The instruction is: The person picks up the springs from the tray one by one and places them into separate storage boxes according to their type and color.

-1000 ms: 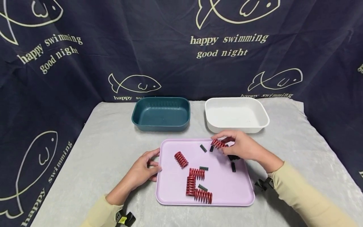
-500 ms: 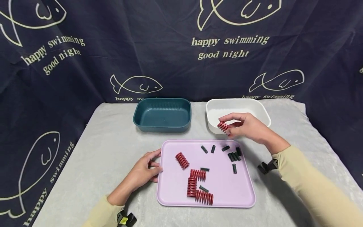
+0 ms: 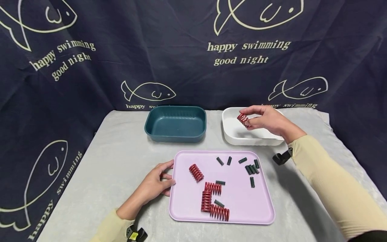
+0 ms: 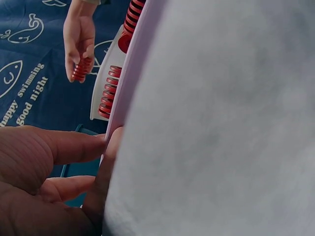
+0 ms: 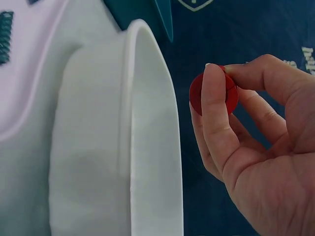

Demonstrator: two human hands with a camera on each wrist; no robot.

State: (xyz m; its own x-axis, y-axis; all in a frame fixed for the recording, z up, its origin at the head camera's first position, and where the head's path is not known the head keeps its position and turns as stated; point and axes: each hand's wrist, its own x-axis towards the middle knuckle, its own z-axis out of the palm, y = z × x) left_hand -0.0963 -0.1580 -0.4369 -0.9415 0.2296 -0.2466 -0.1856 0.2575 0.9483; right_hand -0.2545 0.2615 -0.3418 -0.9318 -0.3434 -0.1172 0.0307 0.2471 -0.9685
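In the head view my right hand (image 3: 266, 119) holds a red coil spring (image 3: 243, 120) over the white bin (image 3: 254, 140), pinched between thumb and fingers. The right wrist view shows the spring (image 5: 231, 98) end-on, beside the bin's rim (image 5: 133, 73). My left hand (image 3: 154, 179) grips the left edge of the pink tray (image 3: 242, 208), thumb and fingertips at its rim, as the left wrist view also shows. On the tray lie more thick red springs, one alone (image 3: 196, 172) at left and others (image 3: 206, 201) grouped near the front. Several small dark green springs (image 3: 250, 169) lie mostly at the back right.
A teal bin (image 3: 175, 138) stands behind the tray, left of the white bin. Grey cloth (image 3: 121, 151) covers the table, and a dark blue fish-print curtain (image 3: 187, 67) hangs behind it. Cameras are strapped to the wrists, such as the right one (image 3: 282, 157).
My right hand has lifted the red spring off the back of the tray and carried it up and away to over the white bin. My left hand stays at the tray's edge.
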